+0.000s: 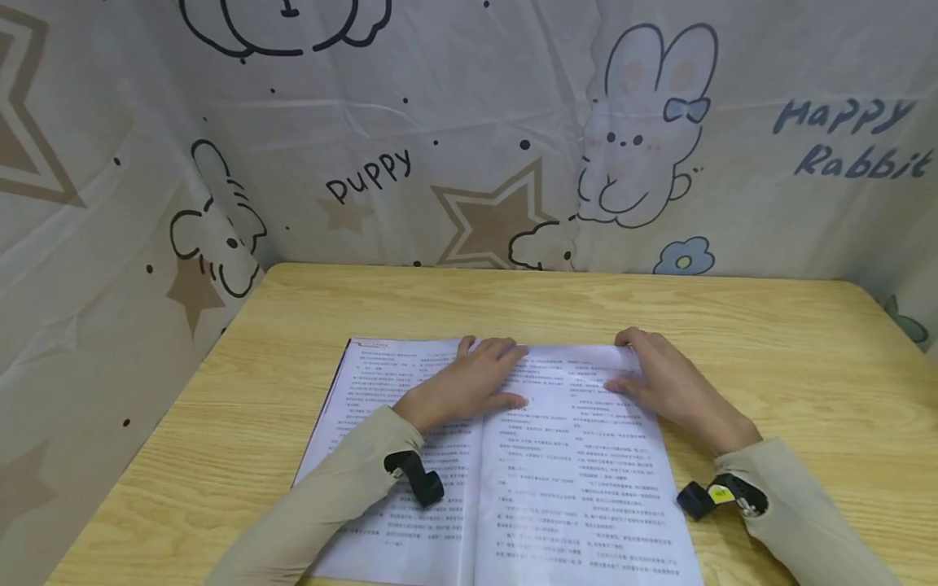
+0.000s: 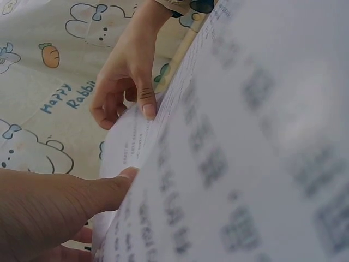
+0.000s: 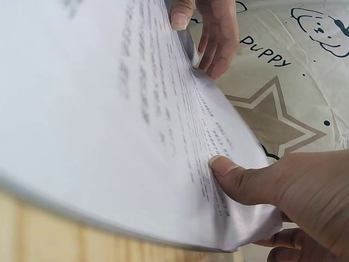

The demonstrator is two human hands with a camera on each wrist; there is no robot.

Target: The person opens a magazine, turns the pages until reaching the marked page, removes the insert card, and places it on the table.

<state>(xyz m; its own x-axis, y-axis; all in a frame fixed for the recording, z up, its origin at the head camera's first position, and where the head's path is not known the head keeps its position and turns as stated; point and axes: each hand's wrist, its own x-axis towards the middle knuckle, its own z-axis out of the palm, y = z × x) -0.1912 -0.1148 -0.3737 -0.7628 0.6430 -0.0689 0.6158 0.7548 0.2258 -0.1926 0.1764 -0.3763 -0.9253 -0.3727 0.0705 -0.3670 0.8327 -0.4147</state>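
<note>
An open magazine (image 1: 535, 488) with columns of small print lies on the table, its spine running toward the person. My left hand (image 1: 462, 382) holds its upper edge near the spine; in the left wrist view the thumb (image 2: 109, 194) lies on the page and the other fingers go behind the edge. At the top right corner my right hand (image 1: 674, 391) pinches the paper, thumb (image 3: 240, 180) on the print and fingers underneath. The upper edge bends up between the hands in the right wrist view. How many sheets each hand holds cannot be told.
The light wood table (image 1: 791, 350) reaches back to a pale cloth (image 1: 352, 106) printed with cartoon animals, stars and words. This cloth also hangs along the left side. Small black cameras (image 1: 421, 480) are strapped over both beige sleeves (image 1: 344, 488).
</note>
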